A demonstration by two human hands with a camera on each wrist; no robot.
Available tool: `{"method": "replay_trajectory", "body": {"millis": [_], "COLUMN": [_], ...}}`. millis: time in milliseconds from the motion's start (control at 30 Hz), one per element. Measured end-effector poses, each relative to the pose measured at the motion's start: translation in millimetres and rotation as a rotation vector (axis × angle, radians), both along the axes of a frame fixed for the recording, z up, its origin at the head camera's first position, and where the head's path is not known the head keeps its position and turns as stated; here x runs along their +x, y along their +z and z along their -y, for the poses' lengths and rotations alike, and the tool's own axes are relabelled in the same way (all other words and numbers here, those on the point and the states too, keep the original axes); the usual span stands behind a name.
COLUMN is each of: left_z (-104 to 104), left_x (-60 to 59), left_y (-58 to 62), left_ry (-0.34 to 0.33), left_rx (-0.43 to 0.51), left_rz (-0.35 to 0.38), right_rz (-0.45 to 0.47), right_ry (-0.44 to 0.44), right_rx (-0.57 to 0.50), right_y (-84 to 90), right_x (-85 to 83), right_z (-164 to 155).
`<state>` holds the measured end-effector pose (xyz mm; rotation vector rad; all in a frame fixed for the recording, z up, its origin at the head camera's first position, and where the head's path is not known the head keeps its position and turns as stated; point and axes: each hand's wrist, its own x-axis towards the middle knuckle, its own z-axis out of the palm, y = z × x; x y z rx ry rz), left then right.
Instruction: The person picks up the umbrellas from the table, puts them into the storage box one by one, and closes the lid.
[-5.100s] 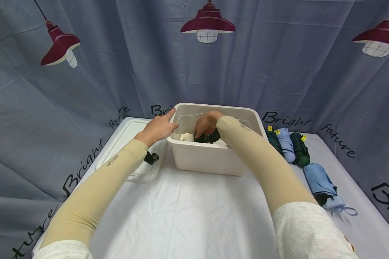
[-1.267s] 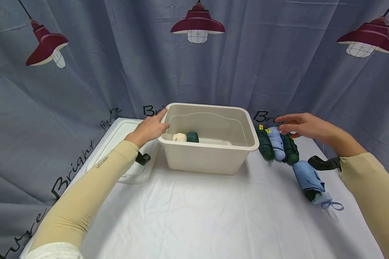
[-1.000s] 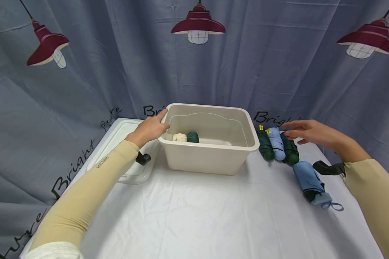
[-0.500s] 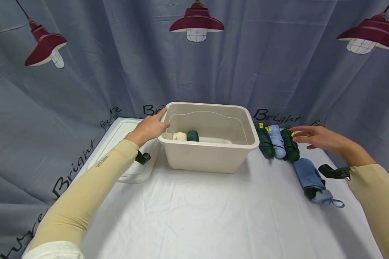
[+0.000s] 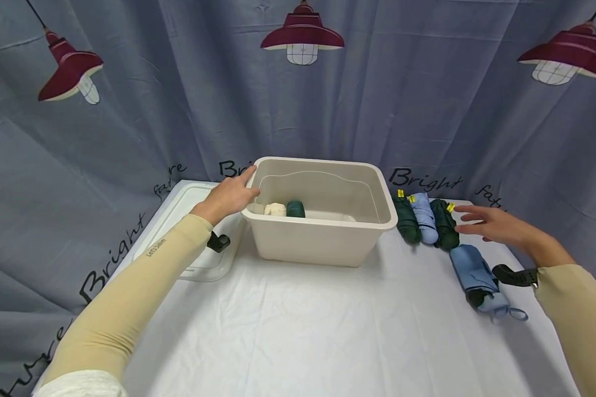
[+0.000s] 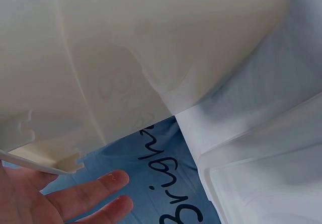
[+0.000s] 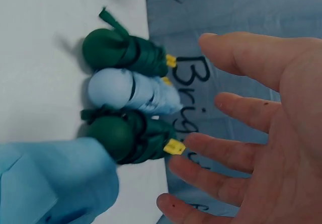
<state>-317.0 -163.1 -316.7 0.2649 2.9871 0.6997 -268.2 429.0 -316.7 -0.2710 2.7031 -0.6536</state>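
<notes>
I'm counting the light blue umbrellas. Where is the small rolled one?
In the head view, the light blue umbrella lies right of the bin, between two dark green umbrellas, near the right hand.

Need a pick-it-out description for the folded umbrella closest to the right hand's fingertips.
Start at the cream bin mid-table; just right of it, three folded umbrellas lie side by side. Take the rightmost, the dark green umbrella, nearest the open right hand. Its immediate neighbour is a light blue umbrella, and a larger blue umbrella lies nearer the camera.
</notes>
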Motion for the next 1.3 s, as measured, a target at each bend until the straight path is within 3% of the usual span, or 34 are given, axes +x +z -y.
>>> {"method": "replay_trajectory", "body": {"millis": [400, 933, 1300], "left_z": [0.4, 0.1, 0.4], "left_x": [2.4, 2.5, 0.6], "left_y": [0.7, -1.0, -1.7], "left_ry": [-0.001, -0.003, -0.003], "left_rx": [0.011, 0.004, 0.016], "left_rz": [0.001, -0.013, -0.009], "right_rz": [0.033, 0.211, 0.258], "right_ry": [-0.039, -0.138, -0.124], "right_rx": [0.015, -0.043, -0.026], "right_y": [-23.8, -47.8, -59.0], "right_x": [4.2, 5.4, 9.1], "right_z": [-20.3, -32.9, -30.2]}}
